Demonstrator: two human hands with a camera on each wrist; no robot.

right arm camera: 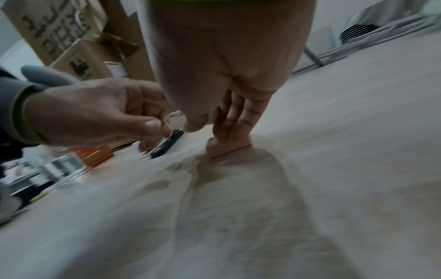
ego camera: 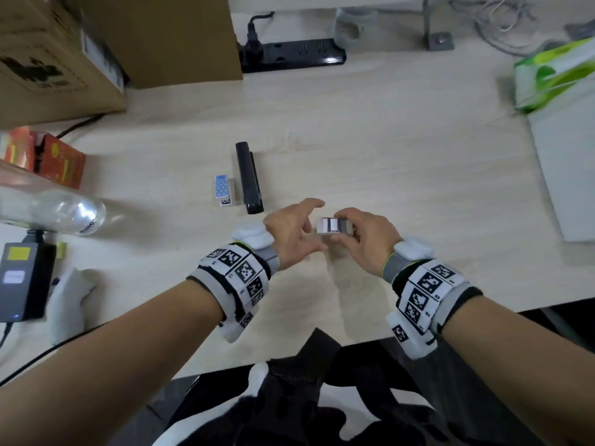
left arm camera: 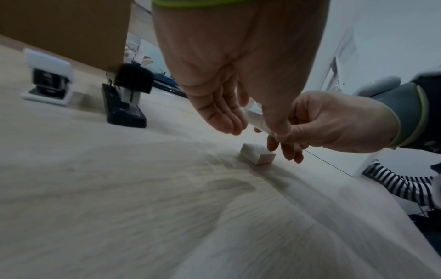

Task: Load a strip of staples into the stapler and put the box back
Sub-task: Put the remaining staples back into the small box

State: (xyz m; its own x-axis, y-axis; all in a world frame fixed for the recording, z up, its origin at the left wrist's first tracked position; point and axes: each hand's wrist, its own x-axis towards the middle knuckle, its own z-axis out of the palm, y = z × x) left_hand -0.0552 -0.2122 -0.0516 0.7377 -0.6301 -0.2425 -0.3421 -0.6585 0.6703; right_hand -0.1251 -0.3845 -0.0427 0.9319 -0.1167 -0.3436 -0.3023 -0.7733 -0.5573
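A black stapler point(ego camera: 249, 177) lies closed on the pale wooden table point(ego camera: 402, 149), with a small blue-dotted stapler point(ego camera: 223, 189) just left of it. In front of them sits the small white staple box point(ego camera: 331, 225), its top open on rows of staples. My right hand point(ego camera: 346, 228) grips the box, index finger over the far side and thumb on the near side. The right wrist view has those fingers point(right arm camera: 229, 130) resting on the box point(right arm camera: 229, 149), which touches the table. My left hand point(ego camera: 314, 225) hovers at the box's left end, thumb and fingers apart, holding nothing visible.
Cardboard boxes point(ego camera: 80, 53) and a black power strip point(ego camera: 289, 54) stand along the back. A red box point(ego camera: 48, 156), a lying clear bottle point(ego camera: 54, 210) and a black adapter point(ego camera: 22, 278) crowd the left. A green packet point(ego camera: 553, 72) and a grey slab point(ego camera: 566, 175) lie right.
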